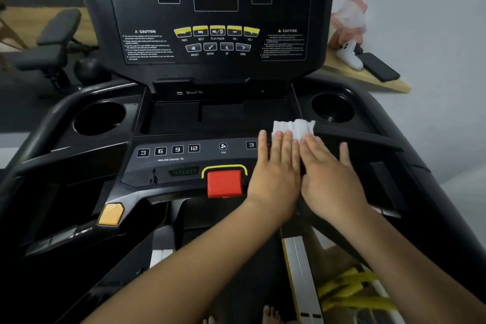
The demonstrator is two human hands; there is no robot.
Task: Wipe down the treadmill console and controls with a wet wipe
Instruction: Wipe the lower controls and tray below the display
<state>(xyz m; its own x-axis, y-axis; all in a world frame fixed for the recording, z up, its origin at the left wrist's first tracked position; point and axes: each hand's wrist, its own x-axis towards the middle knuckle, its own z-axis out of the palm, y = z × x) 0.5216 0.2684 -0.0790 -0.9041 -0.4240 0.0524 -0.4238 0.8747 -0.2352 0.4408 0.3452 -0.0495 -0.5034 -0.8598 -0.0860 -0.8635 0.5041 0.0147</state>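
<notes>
Grip state: both hands are lying flat with fingers extended, released rather than clenched, and are pressing a white wet wipe (pixel 293 129) against the treadmill console (pixel 210 160). The left hand (pixel 276 166) is covering the lower left part of the wipe; the right hand (pixel 328 168) is lying just beside it, touching it along the index-finger side. The wipe is crumpled and is projecting beyond the fingertips, at the right end of the control strip where the strip meets the tray ledge.

Surrounding controls on the strip — the numbered incline keys (pixel 168 150) and the fan key (pixel 223 147) are sitting to the left of the hands, uncovered. A further key marked 3 (pixel 251 144) is showing just beside the left thumb; whatever lies to its right is being hidden by the hands. The red safety key (pixel 224 183) is sitting close to the left wrist, apart from the wipe.

Above, the upright display panel (pixel 215 8) is standing dark. A cup holder (pixel 332 108) is lying just behind the wipe to the right, another (pixel 100 118) at far left.

Off the machine, a wooden table (pixel 373 81) at right is carrying a dark phone (pixel 380 67) and a blurred pink-and-white object (pixel 347 31).
</notes>
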